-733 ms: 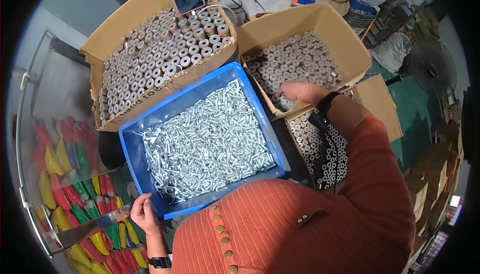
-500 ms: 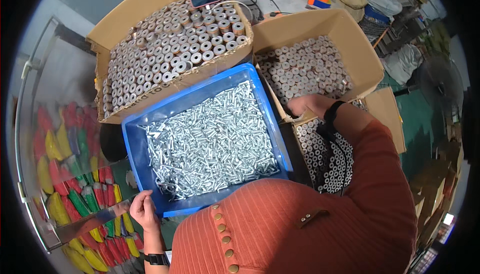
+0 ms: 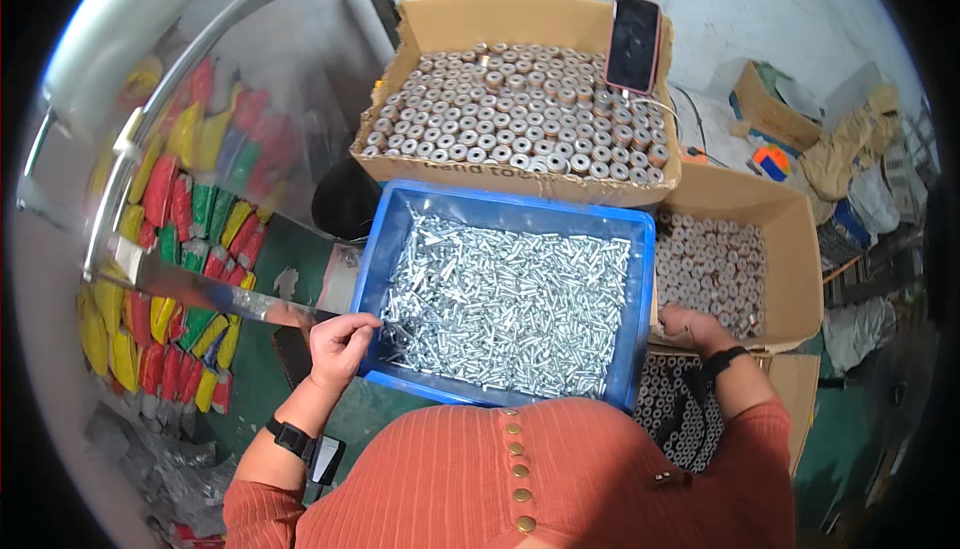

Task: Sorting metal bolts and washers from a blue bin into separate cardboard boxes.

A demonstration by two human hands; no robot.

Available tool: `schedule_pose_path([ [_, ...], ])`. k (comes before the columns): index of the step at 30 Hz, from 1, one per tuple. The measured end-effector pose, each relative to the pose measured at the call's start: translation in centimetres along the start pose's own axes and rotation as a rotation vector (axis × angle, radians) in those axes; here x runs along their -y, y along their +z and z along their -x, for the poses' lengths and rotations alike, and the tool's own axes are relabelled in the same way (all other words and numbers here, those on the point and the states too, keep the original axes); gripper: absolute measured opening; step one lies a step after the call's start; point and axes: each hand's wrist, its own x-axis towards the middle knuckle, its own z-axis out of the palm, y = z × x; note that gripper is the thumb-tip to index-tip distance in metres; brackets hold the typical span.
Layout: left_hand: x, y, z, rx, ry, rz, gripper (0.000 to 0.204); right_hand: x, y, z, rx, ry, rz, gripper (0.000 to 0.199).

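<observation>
A blue plastic bin full of small silvery metal pins lies in front of me. My left hand is at the bin's left rim, thumb and fingertips pinched together over the edge; whatever is between them is too small to make out. On the other side, my right hand is at the near left corner of a cardboard carton of metal-ended spools. Its fingers are curled, and what they hold, if anything, is hidden.
A larger carton of similar spools stands behind the bin, with a phone upright at its right. More round pieces fill a box below my right wrist. Red, yellow and green bundles lie at left beyond a metal rail.
The view has swung left, so the bin and cartons appear further right. My left hand has moved up from the bin's near left corner to its left rim. My right hand stays by the carton corner.
</observation>
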Motion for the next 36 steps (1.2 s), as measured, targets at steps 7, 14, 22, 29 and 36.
schedule_pose_path([
  [7,0.2,0.1,-0.7,0.007,0.081,-0.072,0.013,-0.8,-1.5,-0.5,0.141,0.110,0.431,0.031],
  [14,0.5,-0.7,-0.3,0.024,0.089,0.010,0.014,8.3,-12.2,12.8,-0.604,-0.225,-1.165,0.026],
  [22,0.6,-0.4,-0.8,0.026,0.238,0.097,0.013,33.1,-19.7,1.1,-0.764,-0.279,0.252,0.038],
  [29,2.1,-0.7,-0.4,0.017,0.251,0.202,0.013,34.9,-20.8,-5.0,-0.328,-0.100,0.411,0.043],
  [36,2.2,-0.6,-0.7,0.029,0.400,0.216,0.014,33.5,-19.9,-4.5,-0.682,-0.130,0.196,0.025],
])
